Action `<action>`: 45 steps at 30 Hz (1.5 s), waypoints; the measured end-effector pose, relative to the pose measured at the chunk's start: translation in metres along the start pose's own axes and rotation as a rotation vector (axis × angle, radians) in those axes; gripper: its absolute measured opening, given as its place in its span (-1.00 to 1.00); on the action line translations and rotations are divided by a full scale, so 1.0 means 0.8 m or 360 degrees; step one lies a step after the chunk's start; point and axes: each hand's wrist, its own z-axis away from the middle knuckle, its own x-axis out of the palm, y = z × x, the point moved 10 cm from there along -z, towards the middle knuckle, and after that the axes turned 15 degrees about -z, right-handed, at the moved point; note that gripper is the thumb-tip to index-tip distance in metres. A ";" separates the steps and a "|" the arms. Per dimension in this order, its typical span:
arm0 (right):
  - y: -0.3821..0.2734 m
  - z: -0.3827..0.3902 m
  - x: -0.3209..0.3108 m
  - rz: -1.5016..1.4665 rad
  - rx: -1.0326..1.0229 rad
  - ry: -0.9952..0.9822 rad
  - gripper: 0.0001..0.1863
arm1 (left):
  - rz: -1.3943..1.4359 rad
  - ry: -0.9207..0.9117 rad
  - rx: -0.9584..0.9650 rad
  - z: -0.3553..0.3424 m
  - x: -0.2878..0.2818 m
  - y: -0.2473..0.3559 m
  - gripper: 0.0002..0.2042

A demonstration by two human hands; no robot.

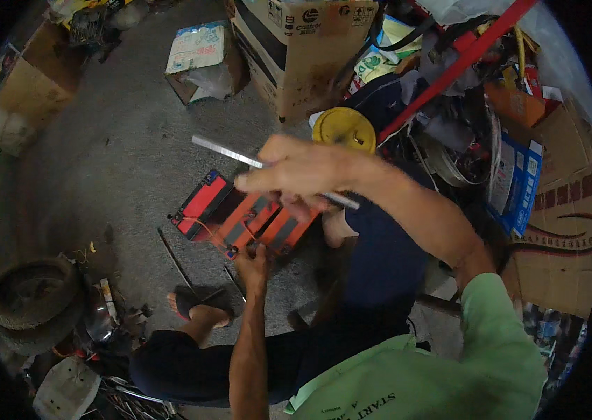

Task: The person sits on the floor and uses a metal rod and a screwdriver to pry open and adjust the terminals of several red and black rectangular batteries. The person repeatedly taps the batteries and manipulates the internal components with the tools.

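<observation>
A slim silver metal bar (222, 149) is gripped in my right hand (289, 171), held slanting above a row of red and orange batteries (240, 215) on the floor. The hand is slightly blurred and covers the middle of the bar and part of the row. At the near edge of the batteries, beside a terminal, my left hand (252, 263) has its fingers closed together. What they pinch is too small to make out. A thin orange wire (202, 225) runs over the left battery toward that hand.
Long thin metal rods (175, 257) lie by my sandalled foot (201, 311). Old tyres (36, 297) stand at the left. Cardboard boxes (303, 63) stand at the back, near a yellow round lid (344, 129). A red bar (460, 66) slants across clutter at right.
</observation>
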 end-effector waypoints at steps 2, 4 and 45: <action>-0.019 0.010 -0.023 -0.0064 -0.0052 0.0056 -0.44 | -0.0133 0.0087 0.0084 0.011 -0.017 0.024 -0.76; -0.027 0.020 -0.040 -0.0125 -0.0115 0.0158 -0.45 | -0.0201 0.0117 0.0282 0.025 -0.015 0.059 -0.75; 0.025 0.011 -0.018 0.0226 -0.0210 0.0374 -0.80 | 0.0505 -0.0305 0.0204 0.043 -0.111 0.216 -0.84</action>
